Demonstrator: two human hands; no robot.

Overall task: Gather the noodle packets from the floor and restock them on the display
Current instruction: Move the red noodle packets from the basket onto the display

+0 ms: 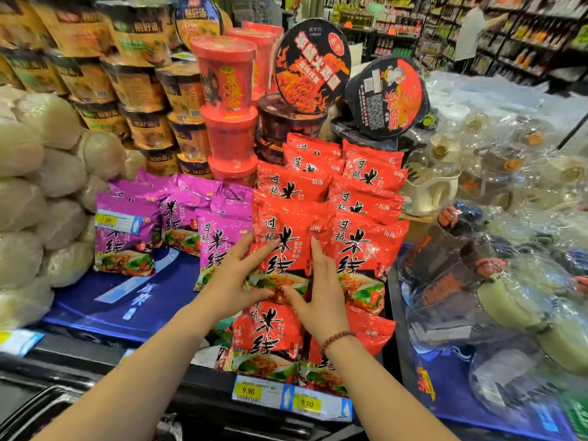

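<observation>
Item: glossy red plastic noodle packet point(283, 249).
Hands: left hand point(237, 278), right hand point(318, 292), fingers splayed flat on it.
Care: seat it square.

The display shelf point(95, 300), covered in a blue printed sheet, carries purple noodle packets point(125, 237) standing in overlapping rows on its left half. Just beside them on the right are red noodle packets point(366, 198), banked in two columns that climb toward the back. Behind the packets stand a stack of red noodle cups point(227, 81), dark noodle bowls point(286, 119) to its right and orange-brown noodle bowls point(149, 128) piled to its left, while pale bagged bundles point(57, 214) are heaped at the far left, and two yellow price tags point(291, 397) reading 9.90 sit on the shelf's black front rail below the red packets.
</observation>
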